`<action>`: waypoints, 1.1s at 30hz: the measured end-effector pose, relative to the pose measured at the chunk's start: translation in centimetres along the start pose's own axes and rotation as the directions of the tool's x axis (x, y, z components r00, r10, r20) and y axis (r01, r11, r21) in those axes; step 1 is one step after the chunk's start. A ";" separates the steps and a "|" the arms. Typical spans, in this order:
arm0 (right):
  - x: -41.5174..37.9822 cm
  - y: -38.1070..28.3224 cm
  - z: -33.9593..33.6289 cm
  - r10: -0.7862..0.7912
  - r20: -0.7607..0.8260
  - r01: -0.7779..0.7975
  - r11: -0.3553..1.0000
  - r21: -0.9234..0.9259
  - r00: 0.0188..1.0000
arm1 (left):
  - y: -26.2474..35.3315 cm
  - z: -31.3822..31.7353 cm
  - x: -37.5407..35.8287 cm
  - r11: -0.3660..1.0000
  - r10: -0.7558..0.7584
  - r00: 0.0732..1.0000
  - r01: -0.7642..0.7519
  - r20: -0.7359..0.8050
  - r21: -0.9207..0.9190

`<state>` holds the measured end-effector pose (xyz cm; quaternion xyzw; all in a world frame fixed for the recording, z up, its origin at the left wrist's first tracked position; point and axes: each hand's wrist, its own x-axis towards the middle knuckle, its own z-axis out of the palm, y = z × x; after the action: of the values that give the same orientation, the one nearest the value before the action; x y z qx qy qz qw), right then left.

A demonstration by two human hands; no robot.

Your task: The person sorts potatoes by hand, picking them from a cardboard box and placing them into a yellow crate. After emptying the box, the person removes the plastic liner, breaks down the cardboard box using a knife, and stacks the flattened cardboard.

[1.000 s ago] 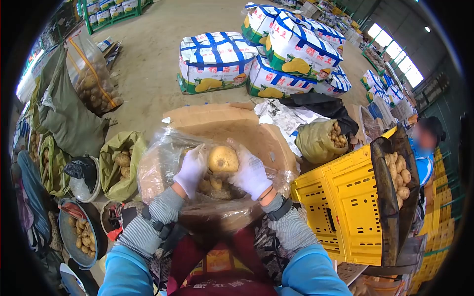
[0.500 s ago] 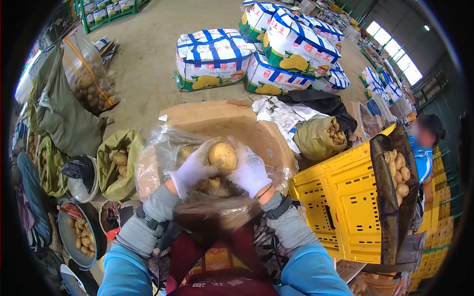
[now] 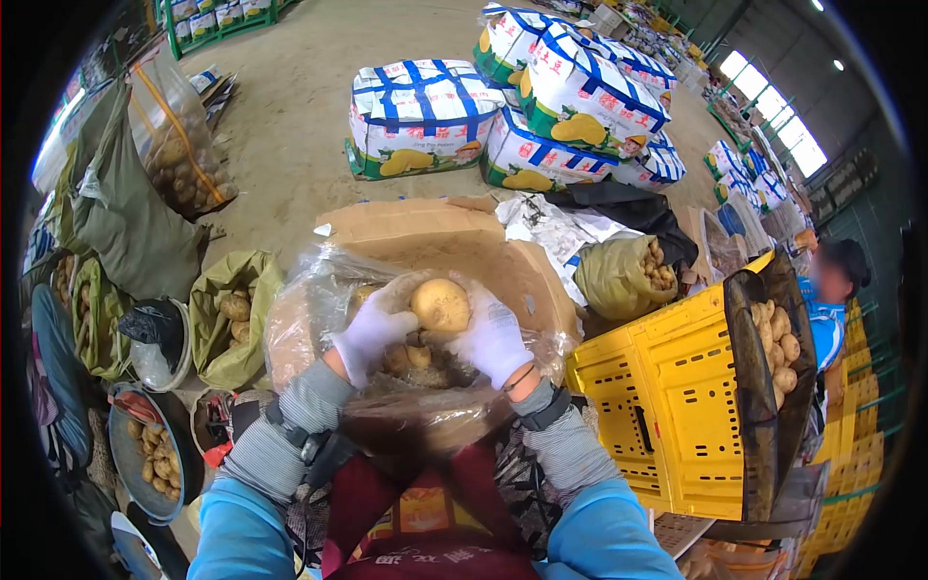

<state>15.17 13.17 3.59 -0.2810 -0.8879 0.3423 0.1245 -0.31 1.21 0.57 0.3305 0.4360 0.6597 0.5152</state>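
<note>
— While a single potato (image 3: 441,304) is held up between both gloved hands, what step can be judged to be in hand?

— An inspection or sorting step, it would seem. The potato is grasped from both sides: the left hand (image 3: 371,329) is closed against its left face, and the right hand (image 3: 493,336) is wrapped around its right and underside. It is held just above the open mouth of a clear plastic bag (image 3: 309,309), in which more potatoes (image 3: 406,360) are seen beneath the hands.

— Where is that bag set?

— It is propped in the lap area, against a sheet of brown cardboard (image 3: 454,242) lying on the floor behind it.

— What is called for by the next move?

— A destination has to be judged for the potato. Near at hand are a green sack (image 3: 217,358) on the left with potatoes inside, and a yellow crate (image 3: 677,406) on the right, lined with dark mesh and partly filled. For either, one hand's grip would need to be released so the other can carry the potato across.
</note>
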 end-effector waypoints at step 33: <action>2.4 7.9 8.2 0.269 0.361 -0.209 0.958 -0.198 0.893 | 6.6 -9.5 -9.4 0.745 0.299 0.794 0.152 -0.529 0.650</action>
<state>13.12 14.90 -7.70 -0.3245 -0.8773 0.3337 -0.1171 -8.94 -10.72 2.98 0.2815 0.7669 0.5514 0.1691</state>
